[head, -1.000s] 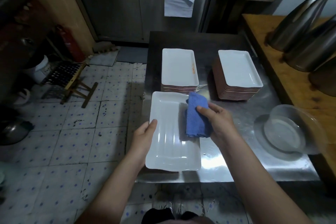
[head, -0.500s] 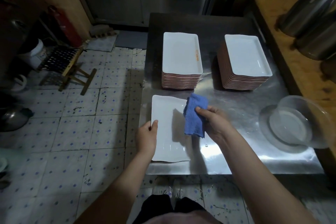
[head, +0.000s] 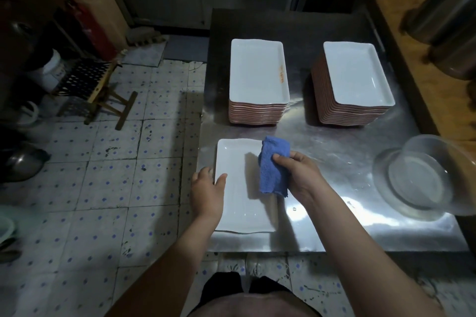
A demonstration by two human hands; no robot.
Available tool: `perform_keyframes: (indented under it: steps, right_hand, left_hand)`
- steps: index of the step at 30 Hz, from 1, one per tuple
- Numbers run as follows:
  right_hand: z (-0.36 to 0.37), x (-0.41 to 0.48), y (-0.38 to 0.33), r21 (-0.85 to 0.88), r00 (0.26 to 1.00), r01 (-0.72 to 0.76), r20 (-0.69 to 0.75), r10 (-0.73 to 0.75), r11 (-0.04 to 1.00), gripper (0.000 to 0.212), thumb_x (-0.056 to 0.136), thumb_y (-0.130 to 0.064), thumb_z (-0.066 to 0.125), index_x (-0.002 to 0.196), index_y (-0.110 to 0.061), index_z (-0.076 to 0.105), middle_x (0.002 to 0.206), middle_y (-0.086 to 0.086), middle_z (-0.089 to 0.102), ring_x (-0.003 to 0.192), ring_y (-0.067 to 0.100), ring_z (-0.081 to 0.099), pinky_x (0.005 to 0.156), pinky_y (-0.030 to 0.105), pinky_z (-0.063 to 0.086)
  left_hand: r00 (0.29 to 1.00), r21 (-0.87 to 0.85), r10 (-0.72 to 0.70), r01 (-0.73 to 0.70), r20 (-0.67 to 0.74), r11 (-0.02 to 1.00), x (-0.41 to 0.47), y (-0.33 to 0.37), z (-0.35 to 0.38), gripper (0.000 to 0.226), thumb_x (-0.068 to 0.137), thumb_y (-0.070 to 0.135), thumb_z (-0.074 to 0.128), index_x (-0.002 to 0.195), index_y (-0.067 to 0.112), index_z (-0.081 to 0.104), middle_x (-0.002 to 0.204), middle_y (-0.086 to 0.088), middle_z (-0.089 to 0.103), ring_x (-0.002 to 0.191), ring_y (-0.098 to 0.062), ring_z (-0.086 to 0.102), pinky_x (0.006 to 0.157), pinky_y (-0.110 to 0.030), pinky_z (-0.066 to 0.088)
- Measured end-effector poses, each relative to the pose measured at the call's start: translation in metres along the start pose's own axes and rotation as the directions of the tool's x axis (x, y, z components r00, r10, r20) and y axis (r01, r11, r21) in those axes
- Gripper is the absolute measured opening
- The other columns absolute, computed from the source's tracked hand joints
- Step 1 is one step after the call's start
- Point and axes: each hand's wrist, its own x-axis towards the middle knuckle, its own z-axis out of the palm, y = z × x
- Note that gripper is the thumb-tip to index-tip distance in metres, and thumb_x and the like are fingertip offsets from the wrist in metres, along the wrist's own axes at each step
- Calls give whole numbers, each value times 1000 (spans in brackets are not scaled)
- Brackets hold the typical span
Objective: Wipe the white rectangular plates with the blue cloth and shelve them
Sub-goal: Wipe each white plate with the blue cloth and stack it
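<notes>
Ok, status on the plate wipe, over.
Left grip holds plate by left edge, flat on steel table. Right grip pinches blue cloth over plate's right edge. Left stack and right stack behind, nothing in the way.

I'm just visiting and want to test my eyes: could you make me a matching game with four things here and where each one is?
Things:
1 blue cloth
2 single plate
3 clear bowl
4 stool

Places:
A on the tiled floor
B gripped by the right hand
C on the table's right side
D held at its edge by the left hand

Pairs: 1-B, 2-D, 3-C, 4-A
</notes>
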Motion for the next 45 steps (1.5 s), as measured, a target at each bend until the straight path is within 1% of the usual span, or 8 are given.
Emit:
perform_keyframes:
  steps: [8,15,21,25,31,37,40,45]
  right_hand:
    - [7,12,-41,-36,994,112,18,-111,993,12,90,-10,60,101,-5,59,85,10,68,71,21,65,65,35,54]
    - [17,29,-90,36,985,167,47,-169,985,9,93,-13,57,89,-11,50,76,7,69,61,14,68,52,27,53]
    - [21,50,-119,4,985,170,15,-170,985,12,92,-15,60,93,-8,51,68,3,72,59,15,70,47,25,52]
    - [15,62,-136,-65,980,194,-31,-196,979,10,92,-18,60,87,-12,53,58,-4,70,51,11,67,42,25,50]
    - [12,67,-139,-101,981,170,-73,-178,980,12,91,-20,62,86,-14,53,83,7,67,75,25,66,59,38,54]
    - [19,65,-137,-94,970,216,-91,-224,972,12,92,-20,59,91,-13,49,100,11,62,88,22,63,76,37,52]
    - [18,64,-140,-180,956,252,-104,-273,951,18,93,-23,56,103,-8,50,111,15,62,101,28,62,84,42,50]
    - [19,53,-140,-279,928,333,-70,-365,901,17,93,-31,56,99,-16,53,103,10,65,89,21,64,64,30,50]
  left_hand:
    - [1000,-327,11,-13,-8,945,54,49,-18,25,84,28,66,104,14,60,87,3,56,84,-16,55,70,-23,36]
    - [997,-411,73,-64,6,909,118,123,-12,21,87,32,63,97,15,57,78,10,54,69,-4,50,53,-10,34]
    - [994,-335,79,-50,73,941,166,163,3,38,84,35,65,110,9,58,103,-7,64,89,-21,59,78,-29,48]
    - [989,-161,126,-112,82,981,185,170,6,42,79,30,71,111,8,58,108,-10,61,91,-23,60,77,-28,46]
    - [967,-47,243,-239,83,970,184,175,-6,23,88,25,59,82,4,68,74,-6,63,69,-26,59,58,-29,43]
    - [974,-54,225,-224,7,973,176,175,-21,34,93,19,49,61,10,39,56,-1,36,53,-16,32,48,-30,21]
    - [983,-133,184,-184,-12,974,170,173,-28,26,95,21,45,72,9,44,63,-1,43,58,-18,39,49,-29,27]
    - [995,-336,84,-98,-54,937,161,172,-38,13,98,25,39,95,13,40,78,-1,49,78,-25,52,70,-37,45]
